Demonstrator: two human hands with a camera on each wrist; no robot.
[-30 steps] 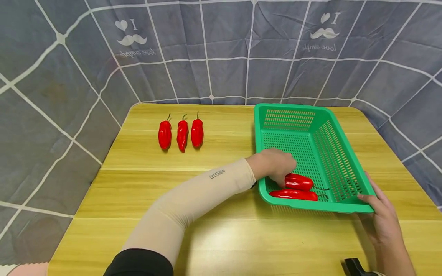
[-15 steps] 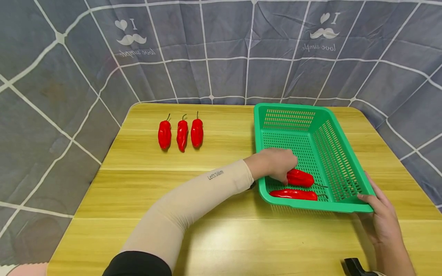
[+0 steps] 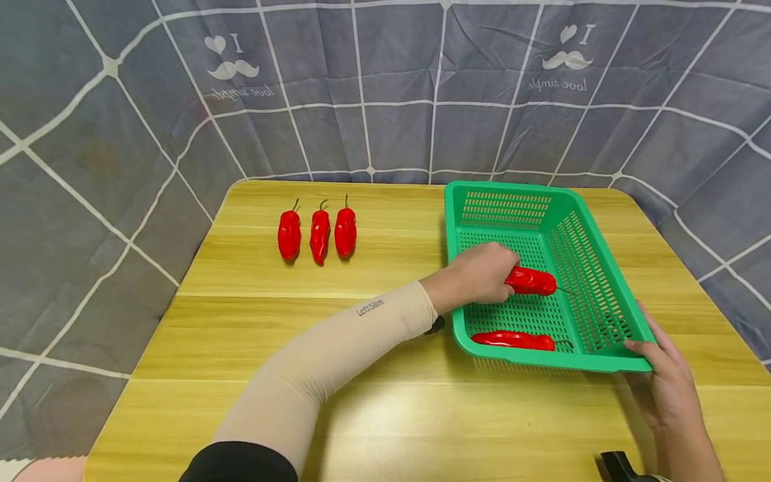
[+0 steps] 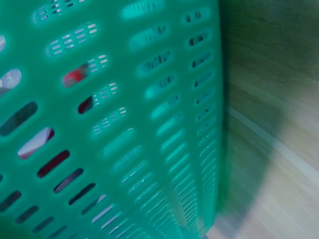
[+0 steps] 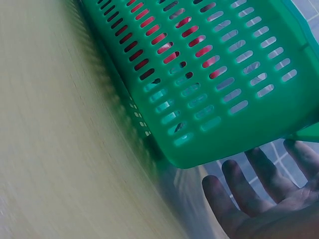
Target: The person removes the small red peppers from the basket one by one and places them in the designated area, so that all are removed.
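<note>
In the head view, my left hand [image 3: 482, 273] reaches over the left rim of the green plastic basket [image 3: 593, 268] and grips a glossy red chili pepper [image 3: 533, 281] by its tip end, stem pointing right. A second red chili pepper [image 3: 512, 340] lies along the basket's front side. My right hand [image 3: 665, 375] holds the front right corner, thumb over the rim. From the right wrist, its fingers [image 5: 264, 174] show spread beside the basket's outer wall [image 5: 199, 144]. The left wrist view is mostly filled by the slotted basket wall [image 4: 144, 124]; the left hand is hidden there.
Three more red chili peppers [image 3: 320, 234] lie in a row on the wooden table [image 3: 385, 402] at the back left, stems toward the back. A grey checked cloth [image 3: 397, 87] hangs behind the table. A black object [image 3: 620, 465] sits by the right wrist.
My left hand has drawn its pepper away from the front one, farther back inside the basket. The right hand and the basket stay where they were.
</note>
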